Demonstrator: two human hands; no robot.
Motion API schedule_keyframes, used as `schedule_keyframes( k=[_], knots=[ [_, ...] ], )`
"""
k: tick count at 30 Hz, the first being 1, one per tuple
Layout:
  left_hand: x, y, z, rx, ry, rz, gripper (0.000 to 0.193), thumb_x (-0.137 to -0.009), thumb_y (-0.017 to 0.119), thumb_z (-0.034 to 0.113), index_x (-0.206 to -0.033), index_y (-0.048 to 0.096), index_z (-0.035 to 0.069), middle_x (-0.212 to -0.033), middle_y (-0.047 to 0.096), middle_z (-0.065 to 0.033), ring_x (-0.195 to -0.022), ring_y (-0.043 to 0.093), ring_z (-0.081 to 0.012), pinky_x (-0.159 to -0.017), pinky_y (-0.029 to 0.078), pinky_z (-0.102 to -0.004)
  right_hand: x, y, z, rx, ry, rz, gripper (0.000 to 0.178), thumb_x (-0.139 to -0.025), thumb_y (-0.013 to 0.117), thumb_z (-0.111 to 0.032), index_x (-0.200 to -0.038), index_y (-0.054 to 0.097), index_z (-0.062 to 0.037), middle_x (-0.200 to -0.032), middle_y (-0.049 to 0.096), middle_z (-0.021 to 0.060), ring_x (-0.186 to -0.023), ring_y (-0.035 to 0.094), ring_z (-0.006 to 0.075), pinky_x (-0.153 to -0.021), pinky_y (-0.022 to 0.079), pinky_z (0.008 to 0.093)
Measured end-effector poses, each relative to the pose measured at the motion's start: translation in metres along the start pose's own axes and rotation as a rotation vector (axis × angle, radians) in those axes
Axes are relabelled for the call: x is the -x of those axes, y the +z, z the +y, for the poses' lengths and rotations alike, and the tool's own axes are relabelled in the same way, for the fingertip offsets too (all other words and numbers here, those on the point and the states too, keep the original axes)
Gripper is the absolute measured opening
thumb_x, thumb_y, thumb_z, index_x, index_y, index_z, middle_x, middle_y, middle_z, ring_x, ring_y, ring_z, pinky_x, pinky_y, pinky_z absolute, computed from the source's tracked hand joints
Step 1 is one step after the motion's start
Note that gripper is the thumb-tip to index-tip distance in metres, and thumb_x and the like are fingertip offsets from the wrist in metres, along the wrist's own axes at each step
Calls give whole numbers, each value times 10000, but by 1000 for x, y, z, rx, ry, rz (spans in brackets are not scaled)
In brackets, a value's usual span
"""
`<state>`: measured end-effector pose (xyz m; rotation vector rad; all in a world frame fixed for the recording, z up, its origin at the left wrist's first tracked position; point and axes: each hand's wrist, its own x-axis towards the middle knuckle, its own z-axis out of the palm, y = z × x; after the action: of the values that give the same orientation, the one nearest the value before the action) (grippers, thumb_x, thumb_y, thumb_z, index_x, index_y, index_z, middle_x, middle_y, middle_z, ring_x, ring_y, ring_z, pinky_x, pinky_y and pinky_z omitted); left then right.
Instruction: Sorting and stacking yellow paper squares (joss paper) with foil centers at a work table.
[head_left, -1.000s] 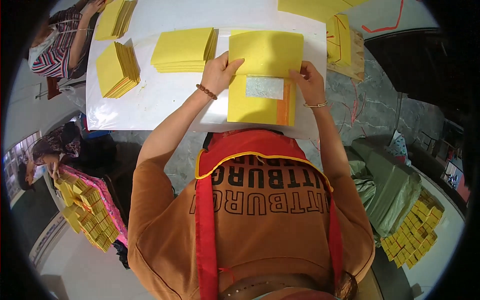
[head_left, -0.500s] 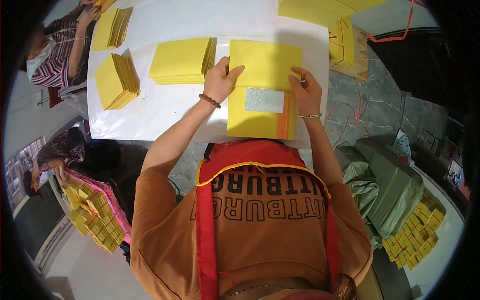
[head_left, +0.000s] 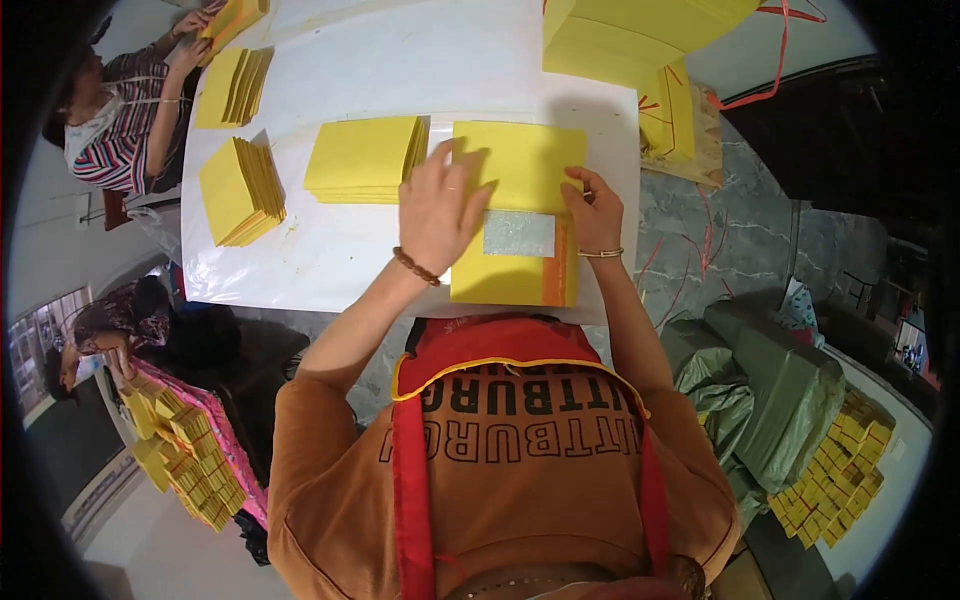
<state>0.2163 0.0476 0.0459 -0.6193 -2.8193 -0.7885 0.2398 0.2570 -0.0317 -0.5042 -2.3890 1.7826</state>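
In front of me on the white-covered table lies a yellow paper sheet [head_left: 515,165], creased across the middle. Its near half bears a silver rectangle [head_left: 519,235] and an orange strip [head_left: 556,277]. My left hand [head_left: 437,205] is open over the sheet's left edge, its fingers spread and a beaded bracelet on the wrist. At the right edge, my right hand [head_left: 597,208] has thumb and fingers closed on the sheet near the crease. Just left of the sheet stands a stack of folded yellow paper [head_left: 362,158], partly behind my left fingers.
More folded yellow stacks [head_left: 235,195] lie on the table's left. A large yellow pile [head_left: 640,40] stands at the far right. A co-worker in a striped shirt [head_left: 125,130] handles yellow paper at far left. Red string [head_left: 707,235] trails over the floor; yellow bundles [head_left: 835,465] sit lower right.
My left hand has let go of the sheet's left edge and spread its fingers. The right hand stays at the right edge. The whole view has shifted, with the table lower in it.
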Motion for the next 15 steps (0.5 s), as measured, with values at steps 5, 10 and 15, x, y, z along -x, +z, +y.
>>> schedule_keyframes(
  k=[5, 10, 15],
  knots=[
    [-25, 31, 13, -114, 315, -115, 520, -807, 544, 402, -1232, 453, 116, -1292, 386, -143, -1211, 320, -322, -970, 243, -497, 2, 3, -4, -80, -10, 14, 236, -753, 634, -101, -982, 626, -43, -644, 557, 6, -525, 435, 62, -494, 380, 208],
    [-21, 66, -7, -205, 342, -234, 725, -736, 512, 605, -1321, 356, 207, -1388, 252, -155, -1281, 195, -362, -1014, 131, -547, 5, -2, -12, 14, 58, -30, 257, -751, 630, -104, -1004, 625, -65, -812, 607, 46, -608, 514, 94, -547, 415, 227],
    [-21, 67, -9, -181, 323, -287, 754, -733, 512, 604, -1343, 320, 204, -1410, 202, -166, -1302, 136, -365, -1016, 101, -555, 40, -11, -39, 860, -635, -78, 489, -785, 578, -322, -1220, 482, -121, -1314, 391, 91, -1204, 381, 247, -946, 249, 551]
  ],
)
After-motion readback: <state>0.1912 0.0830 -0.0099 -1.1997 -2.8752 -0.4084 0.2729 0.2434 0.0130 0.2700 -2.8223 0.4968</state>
